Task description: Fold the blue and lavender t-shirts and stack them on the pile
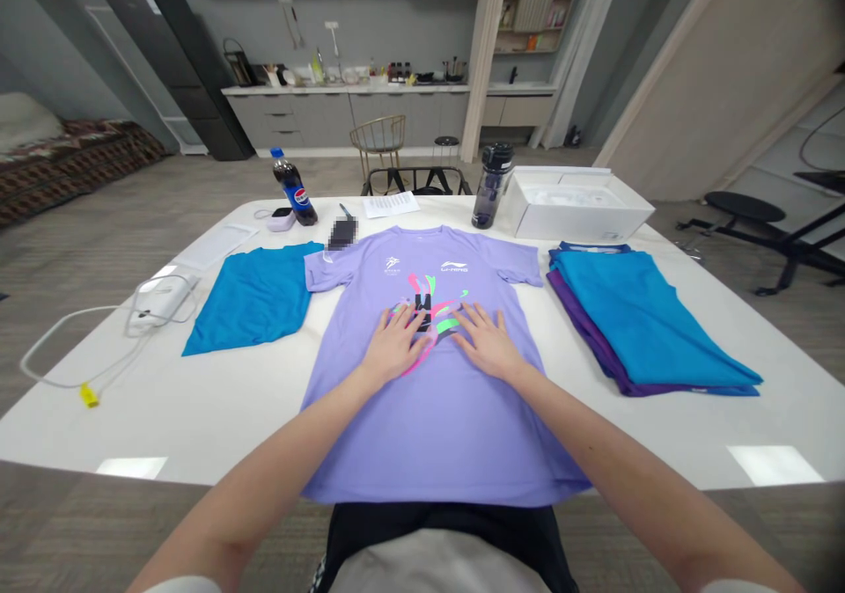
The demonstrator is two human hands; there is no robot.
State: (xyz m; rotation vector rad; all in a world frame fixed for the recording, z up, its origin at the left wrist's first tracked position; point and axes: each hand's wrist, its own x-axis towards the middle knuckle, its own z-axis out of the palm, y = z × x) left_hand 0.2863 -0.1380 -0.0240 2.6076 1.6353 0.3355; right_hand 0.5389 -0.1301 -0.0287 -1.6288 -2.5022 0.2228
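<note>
A lavender T-shirt (pixel 429 435) lies spread flat on the white table, its collar away from me and its hem at the near edge. A colourful print and a black number mark its chest. My left hand (pixel 396 342) rests flat on the print, fingers spread. On the print's right side my right hand (pixel 488 342) lies palm down, fingers apart. Left of the shirt is a folded blue garment (pixel 254 298). To the right sits a stack of folded clothes (pixel 653 316), blue on top with purple beneath.
Along the table's far side stand a cola bottle (pixel 294 190), a dark water bottle (pixel 490 188) and a white open box (pixel 577 206). A phone (pixel 341 232) and a paper sheet (pixel 392 204) lie near the collar. A white power adapter (pixel 162 301) with cables occupies the left.
</note>
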